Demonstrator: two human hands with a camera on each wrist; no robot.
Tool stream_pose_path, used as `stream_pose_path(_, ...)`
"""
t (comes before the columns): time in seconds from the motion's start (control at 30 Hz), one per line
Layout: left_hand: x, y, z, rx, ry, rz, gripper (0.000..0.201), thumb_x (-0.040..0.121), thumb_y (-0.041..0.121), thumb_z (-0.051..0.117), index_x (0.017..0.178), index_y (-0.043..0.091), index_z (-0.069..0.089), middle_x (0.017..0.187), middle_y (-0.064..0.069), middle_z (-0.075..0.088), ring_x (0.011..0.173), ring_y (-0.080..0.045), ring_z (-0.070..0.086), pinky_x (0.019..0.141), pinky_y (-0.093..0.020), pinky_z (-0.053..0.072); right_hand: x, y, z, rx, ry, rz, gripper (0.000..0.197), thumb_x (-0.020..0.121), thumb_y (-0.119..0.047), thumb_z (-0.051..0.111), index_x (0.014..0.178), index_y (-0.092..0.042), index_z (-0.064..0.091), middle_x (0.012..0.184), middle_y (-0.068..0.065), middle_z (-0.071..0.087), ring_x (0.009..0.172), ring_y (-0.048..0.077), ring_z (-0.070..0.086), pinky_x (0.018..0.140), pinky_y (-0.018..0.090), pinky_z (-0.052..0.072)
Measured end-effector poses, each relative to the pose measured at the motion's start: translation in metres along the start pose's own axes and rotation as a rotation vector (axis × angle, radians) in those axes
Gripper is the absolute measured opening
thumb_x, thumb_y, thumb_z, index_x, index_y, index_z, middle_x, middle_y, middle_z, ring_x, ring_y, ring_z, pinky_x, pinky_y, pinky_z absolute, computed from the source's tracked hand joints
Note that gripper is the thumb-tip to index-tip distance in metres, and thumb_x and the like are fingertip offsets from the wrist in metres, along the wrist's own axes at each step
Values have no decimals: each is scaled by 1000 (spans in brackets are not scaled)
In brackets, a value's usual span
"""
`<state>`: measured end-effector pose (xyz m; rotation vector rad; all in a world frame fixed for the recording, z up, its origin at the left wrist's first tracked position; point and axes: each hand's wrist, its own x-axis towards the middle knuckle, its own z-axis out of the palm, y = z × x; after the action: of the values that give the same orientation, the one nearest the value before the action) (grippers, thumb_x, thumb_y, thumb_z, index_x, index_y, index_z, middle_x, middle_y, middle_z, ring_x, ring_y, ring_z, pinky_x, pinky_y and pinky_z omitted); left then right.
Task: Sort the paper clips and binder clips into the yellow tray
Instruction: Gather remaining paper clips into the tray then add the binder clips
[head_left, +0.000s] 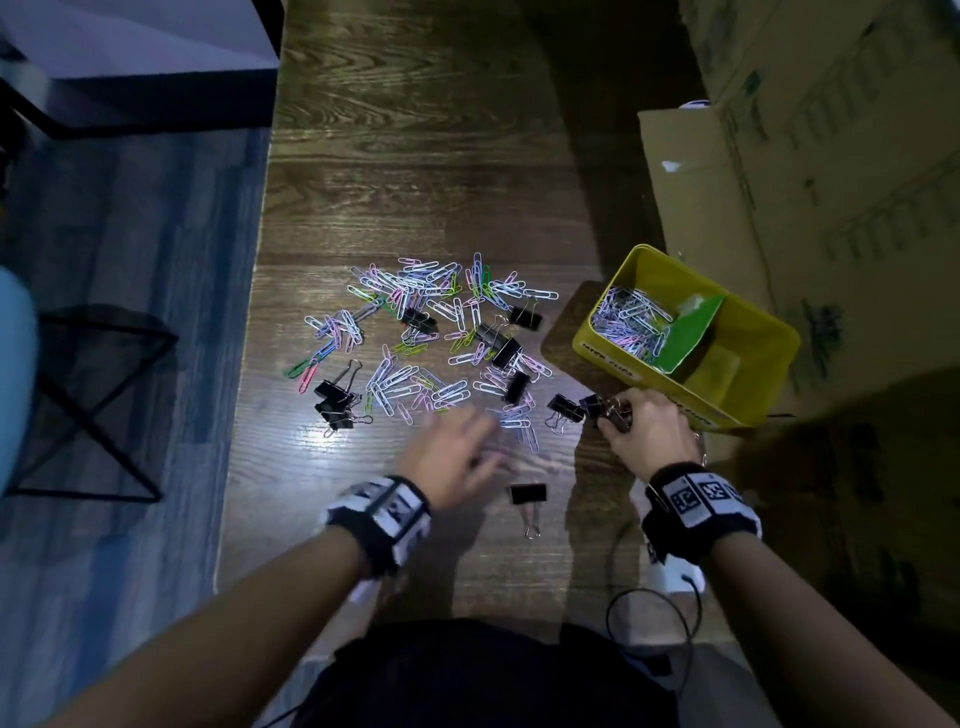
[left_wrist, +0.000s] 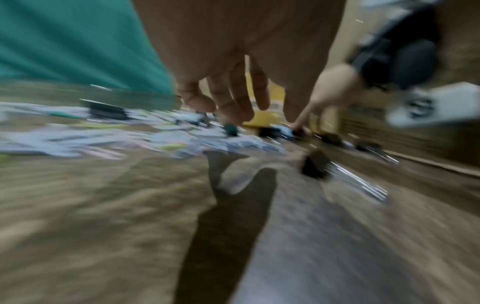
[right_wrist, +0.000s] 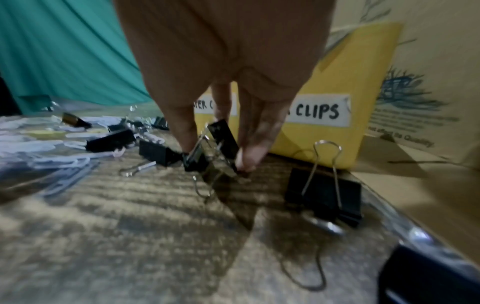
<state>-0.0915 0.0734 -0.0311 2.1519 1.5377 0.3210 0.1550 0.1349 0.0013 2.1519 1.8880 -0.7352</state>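
Several coloured paper clips (head_left: 431, 332) lie spread over the middle of the dark wooden table, with black binder clips (head_left: 332, 397) mixed in. The yellow tray (head_left: 597, 348) stands at the right; its left compartment holds paper clips behind a green divider. Just in front of the tray my right hand (head_left: 615, 415) pinches black binder clips (right_wrist: 213, 150) low over the table, thumb and fingers (right_wrist: 254, 144) curled round them. My left hand (head_left: 467, 447) is blurred, hovering with relaxed fingers (left_wrist: 228, 102) at the near edge of the pile, holding nothing.
Loose binder clips lie close by: one (head_left: 529, 493) between my wrists, one (head_left: 566, 408) left of my right hand, one (right_wrist: 324, 195) beside the tray (right_wrist: 337, 92). Cardboard boxes (head_left: 831, 182) crowd the right. A black wire stool (head_left: 88, 405) stands left of the table.
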Motion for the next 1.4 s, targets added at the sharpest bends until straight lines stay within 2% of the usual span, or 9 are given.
stream_pose_path(0.1, -9, -53, -49, 64, 220, -296, 45, 75, 38, 70, 113, 21, 52, 109, -12, 54, 94, -29, 57, 79, -42, 51, -11, -8, -6, -114, 19, 9, 53, 89, -43, 57, 134, -20, 42, 131, 8, 49, 113, 32, 56, 88, 46, 49)
stream_pose_path(0.23, -32, -109, -77, 128, 28, -547, 65, 63, 42, 80, 118, 25, 48, 121, -11, 39, 95, -33, 57, 79, -47, 53, -15, -33, -9, -82, 158, -202, 36, 91, -34, 54, 123, -17, 54, 125, 7, 52, 109, 25, 55, 85, 41, 51)
stream_pose_path(0.4, -37, -123, -56, 51, -57, -512, 48, 64, 36, 80, 105, 20, 59, 112, -8, 48, 95, -32, 57, 81, -44, 51, 2, -73, 11, -127, 34, -506, 40, 89, -18, 57, 128, -17, 52, 132, 11, 47, 117, 26, 51, 98, 42, 47)
stream_pose_path(0.6, -46, -123, -44, -49, 110, -438, 23, 70, 15, 78, 89, 6, 70, 100, -12, 56, 82, -31, 60, 78, -41, 53, 16, -83, 26, -265, -78, -556, 40, 88, -13, 57, 128, -18, 51, 133, 11, 43, 120, 29, 49, 98, 43, 47)
stream_pose_path(0.73, -55, -119, -45, -92, 259, -455, 17, 70, 9, 79, 82, 1, 72, 97, -14, 63, 75, -28, 64, 77, -23, 46, 19, -82, 30, -188, -109, -497, 38, 87, -4, 59, 123, -14, 57, 132, 12, 45, 115, 28, 55, 100, 41, 46)
stream_pose_path(0.87, -70, -109, -53, -17, 424, -350, 13, 66, 4, 81, 74, 0, 71, 83, -15, 67, 76, -9, 54, 76, -14, 39, 19, -78, 29, -136, -110, -443, 31, 91, -11, 56, 122, -13, 58, 134, 12, 46, 112, 27, 58, 100, 38, 46)
stream_pose_path(1.0, -82, -87, -56, -50, 448, -258, 17, 76, 20, 71, 74, 3, 71, 85, -12, 67, 83, -8, 54, 83, -4, 36, 21, -74, 29, -142, -57, -449, 29, 88, -2, 57, 115, -8, 62, 122, 10, 56, 103, 28, 63, 91, 39, 52)
stream_pose_path(1.27, -65, 3, 6, -166, 38, 333, 24, 92, 33, 48, 91, 12, 61, 104, -3, 58, 87, -18, 63, 74, -28, 54, 30, -52, 13, -122, 16, -376, 20, 87, -1, 60, 105, 0, 67, 111, 15, 60, 92, 35, 64, 78, 44, 56)
stream_pose_path(1.4, -40, 19, 34, -157, -96, 477, 16, 90, 25, 49, 84, 11, 53, 96, -8, 58, 79, -22, 62, 66, -31, 54, 31, -40, 8, -135, 3, -299, 21, 87, -3, 59, 106, 0, 67, 114, 15, 58, 96, 34, 63, 83, 42, 55)
